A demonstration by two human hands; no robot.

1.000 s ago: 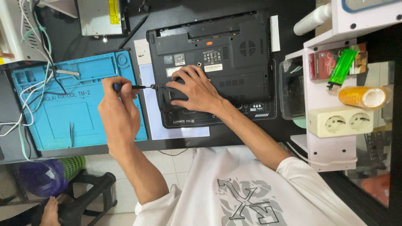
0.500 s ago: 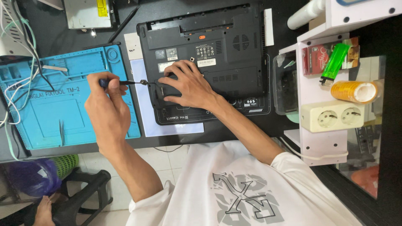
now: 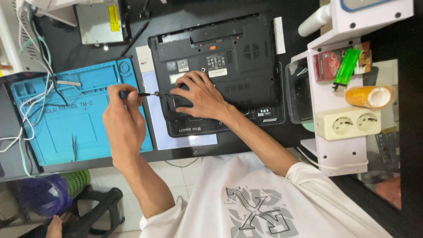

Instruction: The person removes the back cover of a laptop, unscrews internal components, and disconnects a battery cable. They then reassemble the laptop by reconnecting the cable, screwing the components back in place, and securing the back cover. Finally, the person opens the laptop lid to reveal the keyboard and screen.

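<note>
A screwdriver (image 3: 139, 94) is clamped in the left hand (image 3: 123, 117) fingers, its tip at the upturned laptop (image 3: 238, 53)'s left edge, where it is best kept square while the right hand (image 3: 198, 94), fingers spread flat, steadies the laptop.

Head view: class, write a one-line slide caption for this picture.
Left hand holds a screwdriver to an upturned black laptop while the right hand steadies it.

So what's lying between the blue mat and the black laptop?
In the head view, a pale sheet lies between the blue mat and the upturned laptop; the screwdriver in the left hand crosses above it.
</note>
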